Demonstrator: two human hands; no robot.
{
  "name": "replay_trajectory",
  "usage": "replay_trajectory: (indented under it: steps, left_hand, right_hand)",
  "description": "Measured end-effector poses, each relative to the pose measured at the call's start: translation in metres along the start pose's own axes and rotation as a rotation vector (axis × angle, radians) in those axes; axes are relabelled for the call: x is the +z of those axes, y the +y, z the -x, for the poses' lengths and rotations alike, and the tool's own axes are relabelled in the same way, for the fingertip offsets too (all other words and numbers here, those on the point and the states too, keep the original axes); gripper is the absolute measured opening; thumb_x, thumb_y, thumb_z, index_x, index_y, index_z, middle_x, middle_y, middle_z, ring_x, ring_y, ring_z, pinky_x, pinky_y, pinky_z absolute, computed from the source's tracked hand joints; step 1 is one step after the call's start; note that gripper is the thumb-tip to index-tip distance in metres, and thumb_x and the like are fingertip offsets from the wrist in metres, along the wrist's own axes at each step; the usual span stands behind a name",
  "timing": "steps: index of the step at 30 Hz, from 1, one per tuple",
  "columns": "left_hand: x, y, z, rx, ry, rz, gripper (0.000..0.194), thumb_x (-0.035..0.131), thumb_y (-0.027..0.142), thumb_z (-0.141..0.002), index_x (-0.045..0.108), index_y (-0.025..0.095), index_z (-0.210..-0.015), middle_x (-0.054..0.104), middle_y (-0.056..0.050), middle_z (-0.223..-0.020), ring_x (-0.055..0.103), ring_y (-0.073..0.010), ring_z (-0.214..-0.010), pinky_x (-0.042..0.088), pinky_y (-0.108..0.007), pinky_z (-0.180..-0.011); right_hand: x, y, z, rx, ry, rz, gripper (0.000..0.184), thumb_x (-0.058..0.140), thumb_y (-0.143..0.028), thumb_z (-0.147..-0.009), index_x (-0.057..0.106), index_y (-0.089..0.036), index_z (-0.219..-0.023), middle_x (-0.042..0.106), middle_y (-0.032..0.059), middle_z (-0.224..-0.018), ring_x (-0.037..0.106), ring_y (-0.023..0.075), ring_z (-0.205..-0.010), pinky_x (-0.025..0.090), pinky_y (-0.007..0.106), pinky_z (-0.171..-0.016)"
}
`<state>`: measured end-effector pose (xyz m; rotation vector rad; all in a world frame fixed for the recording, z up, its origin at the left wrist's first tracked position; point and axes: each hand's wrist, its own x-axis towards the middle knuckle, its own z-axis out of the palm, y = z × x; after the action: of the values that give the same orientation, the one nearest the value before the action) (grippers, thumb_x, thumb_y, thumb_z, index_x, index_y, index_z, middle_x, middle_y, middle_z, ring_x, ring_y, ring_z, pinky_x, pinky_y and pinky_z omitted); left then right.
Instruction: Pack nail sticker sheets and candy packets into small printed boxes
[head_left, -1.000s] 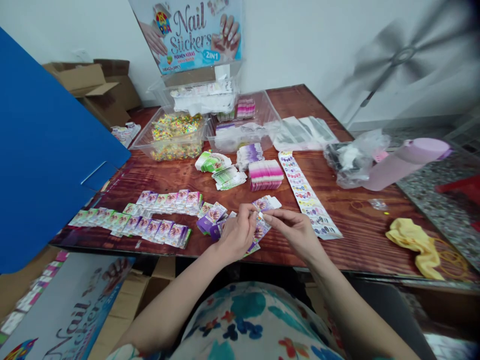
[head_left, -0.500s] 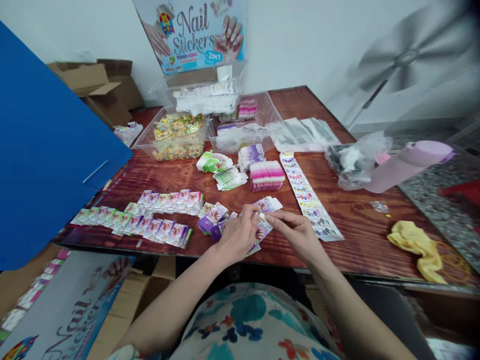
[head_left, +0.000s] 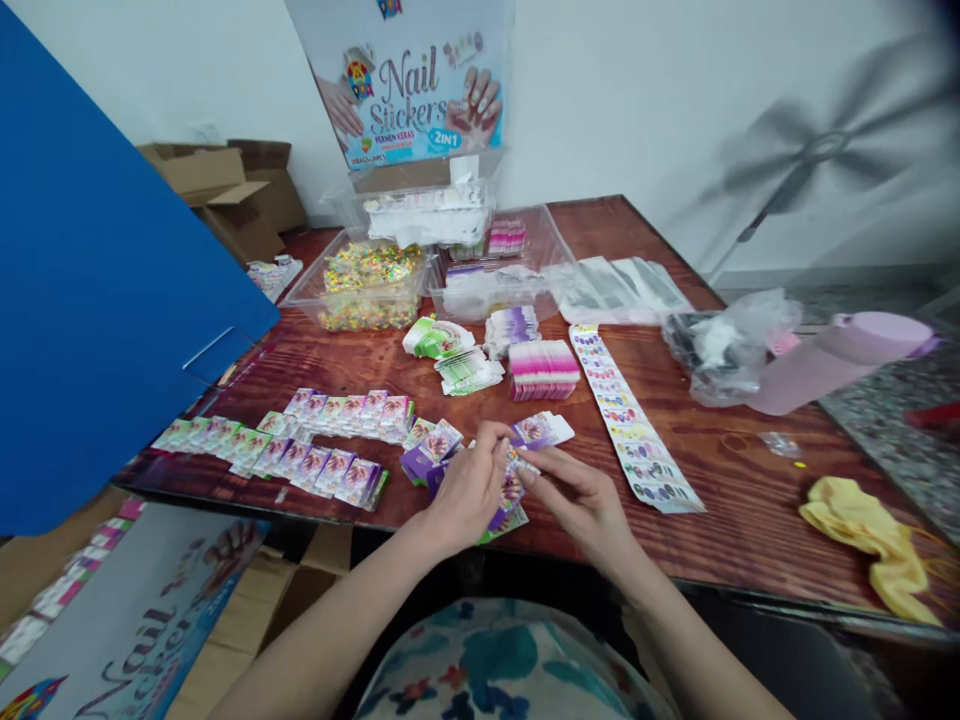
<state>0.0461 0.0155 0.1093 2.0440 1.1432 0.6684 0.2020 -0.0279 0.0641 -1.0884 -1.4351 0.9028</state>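
Near the table's front edge, my left hand (head_left: 471, 492) is closed around a small purple-and-white printed box (head_left: 511, 492). My right hand (head_left: 589, 503) comes in from the right, thumb and fingers pinched at the box's upper end. Whatever sits between those fingertips is too small to make out. Just beyond my hands lies another printed box (head_left: 541, 430) with a white flap. To the left of my left hand is a loose pile of purple boxes (head_left: 433, 445), partly hidden by it. A green-edged box (head_left: 510, 524) shows beneath my hands.
Rows of small boxes (head_left: 322, 463) lie at left. Flat pink cartons (head_left: 544, 370) and a sticker strip (head_left: 630, 425) lie beyond. Behind stand clear tubs, one holding candies (head_left: 367, 285). On the right are a pink bottle (head_left: 832, 365) and yellow cloth (head_left: 862, 535); a blue panel (head_left: 112, 290) blocks the left.
The camera view has tilted up slightly, so the scene sits lower. My right fingertips have come a little lower along the box; my left hand keeps its hold.
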Motion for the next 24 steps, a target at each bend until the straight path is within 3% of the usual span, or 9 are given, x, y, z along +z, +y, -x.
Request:
replay_trajectory:
  steps: [2,4,7,10,12,19,24]
  left_hand:
    - [-0.010,-0.001,0.000,-0.024,0.023,-0.012,0.025,0.026,0.037,-0.100,0.045,0.023,-0.107,0.058,0.000,-0.079,0.059,-0.0158,-0.071,0.040,-0.028,-0.067]
    - [-0.023,-0.005,-0.002,-0.086,0.091,-0.074,0.026,0.027,0.038,-0.100,0.047,0.023,-0.107,0.057,0.002,-0.074,0.058,-0.0160,-0.069,0.039,-0.027,-0.065]
    - [-0.043,-0.021,-0.011,-0.192,0.189,-0.264,0.025,0.029,0.036,-0.100,0.048,0.023,-0.109,0.058,0.001,-0.071,0.059,-0.0185,-0.068,0.039,-0.028,-0.065]
    - [-0.052,-0.043,-0.019,-0.273,0.160,-0.426,0.023,0.033,0.029,-0.098,0.050,0.022,-0.112,0.065,-0.003,-0.082,0.064,-0.0224,-0.081,0.041,-0.030,-0.071]
    - [-0.052,-0.054,-0.022,-0.293,0.107,-0.473,0.024,0.034,0.026,-0.098,0.052,0.022,-0.113,0.068,-0.006,-0.092,0.065,-0.0237,-0.091,0.043,-0.031,-0.076]
    - [-0.048,-0.058,-0.023,-0.310,0.151,-0.560,0.033,0.030,0.030,-0.099,0.054,0.021,-0.120,0.069,-0.010,-0.111,0.066,-0.0254,-0.099,0.046,-0.034,-0.082]
    - [-0.041,-0.054,-0.018,-0.328,0.226,-0.605,0.039,0.028,0.031,-0.100,0.050,0.018,-0.130,0.066,-0.012,-0.119,0.066,-0.0278,-0.098,0.048,-0.038,-0.081]
  right_hand:
    - [-0.002,0.006,-0.004,0.015,0.009,0.025,0.028,0.063,-0.035,-0.088,0.069,-0.025,-0.113,0.071,0.0054,-0.106,0.067,0.0223,-0.097,0.053,0.034,-0.085]
    - [-0.008,0.015,-0.012,0.052,0.116,0.140,0.033,0.058,-0.041,-0.090,0.066,-0.021,-0.115,0.070,0.0077,-0.103,0.066,0.0222,-0.092,0.052,0.035,-0.083]
    - [-0.017,0.033,-0.027,0.163,0.268,0.643,0.043,0.054,-0.047,-0.091,0.065,-0.013,-0.113,0.066,0.0132,-0.096,0.063,0.0255,-0.087,0.049,0.039,-0.080]
    - [-0.018,0.046,-0.038,0.279,0.158,1.178,0.046,0.056,-0.051,-0.089,0.070,-0.010,-0.104,0.062,0.0172,-0.098,0.058,0.0308,-0.091,0.043,0.043,-0.081]
    - [-0.013,0.050,-0.041,0.306,0.077,1.340,0.047,0.055,-0.053,-0.088,0.071,-0.011,-0.098,0.060,0.0169,-0.098,0.057,0.0313,-0.092,0.040,0.042,-0.081]
    - [-0.005,0.052,-0.045,0.368,0.045,1.365,0.045,0.059,-0.051,-0.087,0.067,-0.011,-0.105,0.059,0.0139,-0.100,0.056,0.0286,-0.093,0.036,0.036,-0.078]
    - [-0.003,0.053,-0.046,0.370,0.071,1.398,0.044,0.057,-0.050,-0.089,0.065,-0.011,-0.108,0.059,0.0150,-0.101,0.056,0.0301,-0.094,0.035,0.038,-0.080]
